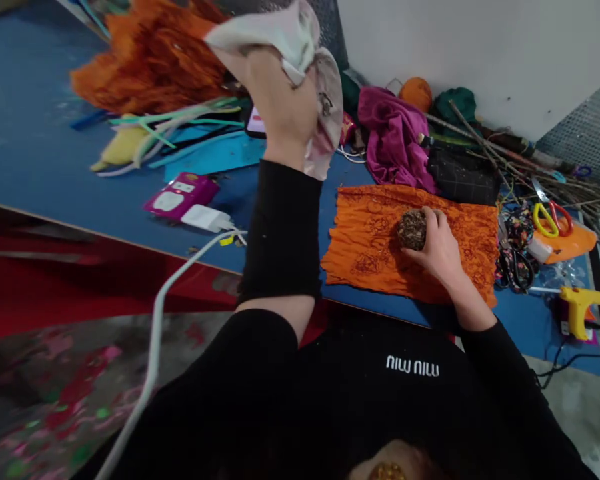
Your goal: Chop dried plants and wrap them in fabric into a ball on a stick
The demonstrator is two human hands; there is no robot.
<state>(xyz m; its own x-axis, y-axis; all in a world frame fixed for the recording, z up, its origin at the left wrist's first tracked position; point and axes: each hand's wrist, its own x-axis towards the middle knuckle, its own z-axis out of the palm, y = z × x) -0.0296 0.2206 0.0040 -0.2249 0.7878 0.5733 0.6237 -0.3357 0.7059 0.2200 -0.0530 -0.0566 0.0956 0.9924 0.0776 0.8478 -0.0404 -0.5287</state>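
Observation:
My left hand [285, 100] is raised over the back of the table, closed around a pale white and pinkish cloth [325, 120] that drapes past the wrist. Its fingertips are hidden by the fabric. Below and to the right, my right hand [437, 250] curls around a rough brown ball [412, 230] that looks like packed dry plant matter. The ball rests on an orange crinkled cloth [370, 213] with dark patterns, spread flat at the table's front edge.
Crumpled orange fabric [155, 60] lies at the back left. A purple socket adapter [180, 197] with a white cable [155, 340] sits near the front edge. On the right are magenta cloth [393, 133], twigs [520, 157], scissors [550, 213] and a yellow glue gun [577, 310].

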